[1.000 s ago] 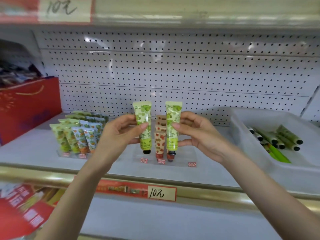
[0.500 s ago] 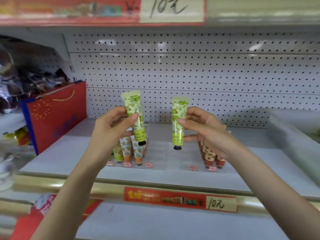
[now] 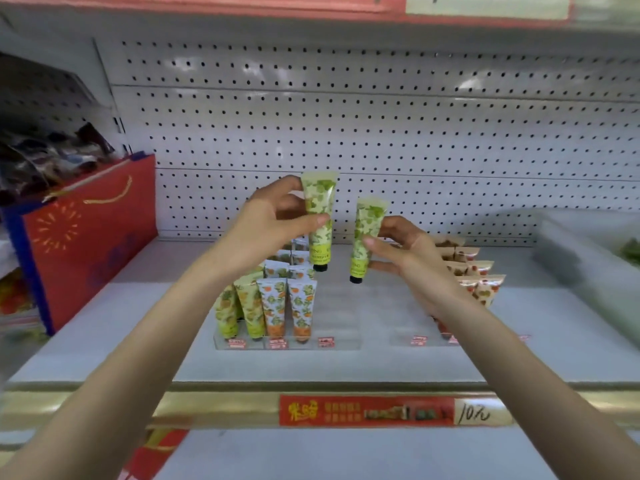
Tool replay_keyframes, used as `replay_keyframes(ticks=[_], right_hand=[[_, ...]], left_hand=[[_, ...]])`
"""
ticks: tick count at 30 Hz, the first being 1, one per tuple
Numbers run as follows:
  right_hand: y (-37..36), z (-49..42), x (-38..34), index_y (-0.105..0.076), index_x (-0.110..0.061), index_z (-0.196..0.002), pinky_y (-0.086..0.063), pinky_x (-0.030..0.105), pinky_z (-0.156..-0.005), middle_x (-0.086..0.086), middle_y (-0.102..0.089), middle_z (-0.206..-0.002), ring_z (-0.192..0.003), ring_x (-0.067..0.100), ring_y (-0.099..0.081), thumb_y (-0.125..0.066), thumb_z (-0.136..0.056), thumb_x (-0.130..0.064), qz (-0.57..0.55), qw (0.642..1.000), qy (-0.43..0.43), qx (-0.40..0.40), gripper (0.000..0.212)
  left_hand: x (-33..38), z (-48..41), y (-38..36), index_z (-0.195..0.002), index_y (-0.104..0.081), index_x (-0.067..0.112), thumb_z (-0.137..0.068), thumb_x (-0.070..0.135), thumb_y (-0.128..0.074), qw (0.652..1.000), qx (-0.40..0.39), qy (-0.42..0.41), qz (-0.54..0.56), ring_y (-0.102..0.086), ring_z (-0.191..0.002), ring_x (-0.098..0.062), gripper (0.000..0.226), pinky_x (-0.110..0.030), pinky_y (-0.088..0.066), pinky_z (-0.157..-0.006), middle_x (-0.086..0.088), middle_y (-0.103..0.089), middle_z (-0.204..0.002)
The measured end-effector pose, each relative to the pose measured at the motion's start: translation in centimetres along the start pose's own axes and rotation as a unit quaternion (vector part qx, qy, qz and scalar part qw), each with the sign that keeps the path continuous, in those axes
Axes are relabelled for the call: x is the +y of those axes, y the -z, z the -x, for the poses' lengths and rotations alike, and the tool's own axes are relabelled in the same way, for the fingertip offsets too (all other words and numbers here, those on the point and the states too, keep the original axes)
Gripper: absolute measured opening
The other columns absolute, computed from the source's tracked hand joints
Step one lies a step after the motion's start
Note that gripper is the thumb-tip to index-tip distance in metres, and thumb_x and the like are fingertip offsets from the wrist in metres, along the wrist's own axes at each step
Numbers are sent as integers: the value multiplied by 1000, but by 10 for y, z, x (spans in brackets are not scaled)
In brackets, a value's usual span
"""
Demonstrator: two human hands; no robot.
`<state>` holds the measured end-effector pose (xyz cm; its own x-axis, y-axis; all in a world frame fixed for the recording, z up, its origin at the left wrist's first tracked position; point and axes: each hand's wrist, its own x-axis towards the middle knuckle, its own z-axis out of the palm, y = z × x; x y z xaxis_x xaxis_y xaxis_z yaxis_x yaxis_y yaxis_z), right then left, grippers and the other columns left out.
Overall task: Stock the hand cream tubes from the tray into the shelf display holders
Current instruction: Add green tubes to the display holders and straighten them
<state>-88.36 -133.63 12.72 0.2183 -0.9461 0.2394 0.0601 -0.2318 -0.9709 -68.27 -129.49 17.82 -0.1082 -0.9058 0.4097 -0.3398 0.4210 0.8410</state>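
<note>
My left hand (image 3: 268,225) pinches a green leaf-print hand cream tube (image 3: 318,216), upright with its black cap down, above the left clear display holder (image 3: 341,327). That holder carries rows of green and orange-print tubes (image 3: 273,306) on its left side; its right lane is bare. My right hand (image 3: 412,258) pinches a second green tube (image 3: 365,237), cap down, a little lower and to the right. A second holder (image 3: 408,337) with red-print tubes (image 3: 481,285) stands behind my right wrist. The white tray (image 3: 585,258) shows blurred at the far right.
A red gift bag (image 3: 86,237) stands at the shelf's left end, dark packets above it. White pegboard (image 3: 381,133) backs the shelf. A gold rail with a red price strip (image 3: 367,410) runs along the front edge. Bare shelf lies between the two holders.
The view has swung left, so the tray has slid toward the right edge. Both hands have carried their tubes left, over the left holder's bare lane, and closer together.
</note>
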Motion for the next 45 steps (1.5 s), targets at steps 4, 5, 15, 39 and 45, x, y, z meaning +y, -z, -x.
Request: replay_keyframes(ticks=[4,5,15,39,45], right_hand=[[-2,-18,13,-55,-5,-102,-58,23,-69,6,-60,-93,-83,14,-61,-63,-87,-5,13,1000,0,23,17],[-3,-21,17,-55,-6,-100,-58,24,-70,4,-60,-90,-81,13,-61,-63,-87,-5,11,1000,-3,27,16],[0,-45,51,-57,-16,-88,-57,26,-75,0,-61,-91,-80,11,-62,-63,-86,-6,34,999,-11,25,12],[-2,-55,89,-57,-13,-97,-54,35,-81,-8,-62,-89,-83,11,-58,-65,-84,-1,128,991,4,-28,20],[-2,-56,93,-58,-5,-104,-50,18,-74,-4,-60,-91,-81,6,-56,-64,-84,1,153,987,21,-33,22]], left_hand=[[-14,-36,-3,-89,-60,18,-78,22,-73,996,-36,41,-74,-65,-73,-1,17,-15,-48,-75,12,-70,-76],[-18,-42,-3,-97,-62,13,-77,23,-74,993,-46,49,-93,-67,-83,-8,25,-27,-51,-85,6,-72,-87],[-52,-79,-16,-93,-62,5,-70,27,-79,959,-154,91,-220,-64,-78,-29,36,-39,-49,-73,-11,-68,-84],[-80,-94,-28,-91,-54,12,-77,31,-73,880,-266,137,-369,-40,-71,-14,30,-29,-32,-60,3,-39,-74],[-80,-92,-26,-72,-42,9,-76,31,-74,882,-263,132,-368,-24,-57,-19,40,-29,-14,-51,-2,-23,-61]])
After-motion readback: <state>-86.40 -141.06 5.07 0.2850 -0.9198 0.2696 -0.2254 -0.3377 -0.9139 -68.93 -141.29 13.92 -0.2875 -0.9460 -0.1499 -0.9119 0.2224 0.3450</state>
